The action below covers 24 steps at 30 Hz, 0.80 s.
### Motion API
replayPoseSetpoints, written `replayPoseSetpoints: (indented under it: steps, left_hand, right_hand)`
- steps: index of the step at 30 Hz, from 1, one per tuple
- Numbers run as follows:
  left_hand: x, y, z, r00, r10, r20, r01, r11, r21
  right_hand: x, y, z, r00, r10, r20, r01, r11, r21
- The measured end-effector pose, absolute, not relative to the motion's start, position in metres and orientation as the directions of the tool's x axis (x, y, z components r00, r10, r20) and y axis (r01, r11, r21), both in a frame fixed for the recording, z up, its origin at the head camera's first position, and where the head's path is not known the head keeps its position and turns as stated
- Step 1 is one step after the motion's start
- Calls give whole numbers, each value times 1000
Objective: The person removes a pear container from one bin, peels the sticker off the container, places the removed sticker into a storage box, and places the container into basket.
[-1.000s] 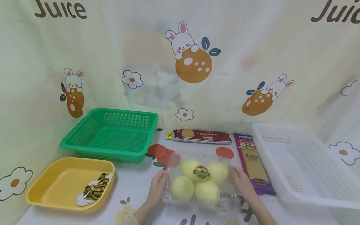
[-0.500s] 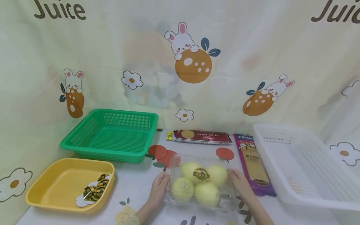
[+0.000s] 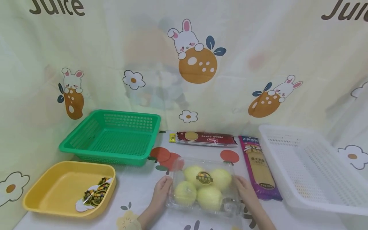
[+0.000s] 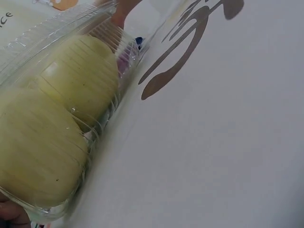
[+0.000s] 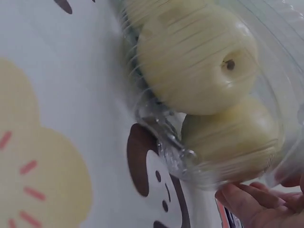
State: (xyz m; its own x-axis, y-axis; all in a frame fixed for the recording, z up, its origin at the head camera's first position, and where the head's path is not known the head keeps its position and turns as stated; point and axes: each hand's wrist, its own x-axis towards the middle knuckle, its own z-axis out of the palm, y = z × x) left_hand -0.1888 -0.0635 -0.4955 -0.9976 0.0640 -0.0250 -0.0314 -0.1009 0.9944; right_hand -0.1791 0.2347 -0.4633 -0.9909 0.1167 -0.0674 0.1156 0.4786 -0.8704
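A clear plastic clamshell box (image 3: pixel 231 204) sits at the middle front of the table in the head view. Several round, pale yellow-green fruits (image 3: pixel 209 197) show through its lid, which bears a round black-and-gold sticker (image 3: pixel 204 178). My left hand (image 3: pixel 161 191) grips the box's left side and my right hand (image 3: pixel 245 191) its right side. In the left wrist view, fruits (image 4: pixel 85 78) press against the ribbed wall. The right wrist view has the fingers (image 5: pixel 242 202) against the box's corner, under a fruit (image 5: pixel 232 142). Some fingertips are hidden by the box.
A yellow tray (image 3: pixel 61 185) with several loose stickers (image 3: pixel 96 193) stands at front left, before a green basket (image 3: pixel 109 153). A dark red pasta packet (image 3: pixel 207 139) and small yellow packet (image 3: pixel 172 137) lie behind. A purple noodle packet (image 3: pixel 260 167) and white basket (image 3: pixel 276 166) are right.
The box and both hands have shifted very slightly, and the head view has tilted a little. Both hands keep their hold on the box's sides throughout.
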Motion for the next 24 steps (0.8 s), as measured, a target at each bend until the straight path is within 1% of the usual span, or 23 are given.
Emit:
replayPoseSetpoints:
  steps: [2, 5, 10, 12, 15, 18, 20, 23, 24]
  left_hand:
    - [-189, -64, -500, -998, 51, -23, -28, -103, 994]
    - [-187, -65, -503, -999, 35, -31, -34, -111, 993]
    - [-189, -65, -501, -998, 56, -12, -20, -143, 990]
    - [-190, -65, -501, -998, 67, -6, -17, -160, 987]
    - [-191, -64, -500, -998, 70, -10, -20, -152, 988]
    - [-191, -64, -501, -997, 71, -34, -42, -121, 992]
    - [-191, -65, -502, -996, 76, -41, -49, -106, 993]
    - [-190, -65, -499, -997, 69, -42, -48, -96, 994]
    - [-190, -65, -499, -997, 68, -35, -42, -101, 994]
  right_hand:
    - [-176, 234, -465, -987, 133, -85, 139, 477, -868]
    - [-172, 233, -467, -986, 152, -63, 132, 499, -856]
    - [-170, 237, -466, -987, 141, 71, 31, 611, -791]
    - [-171, 240, -465, -987, 138, 82, 25, 637, -770]
    - [-170, 243, -464, -990, 136, 44, 56, 651, -757]
    - [-166, 243, -464, -988, 145, -59, 136, 610, -780]
    - [-164, 243, -465, -984, 146, -98, 166, 594, -787]
    - [-162, 242, -465, -983, 149, -109, 177, 587, -790]
    - [-162, 243, -465, -986, 139, -90, 156, 598, -786]
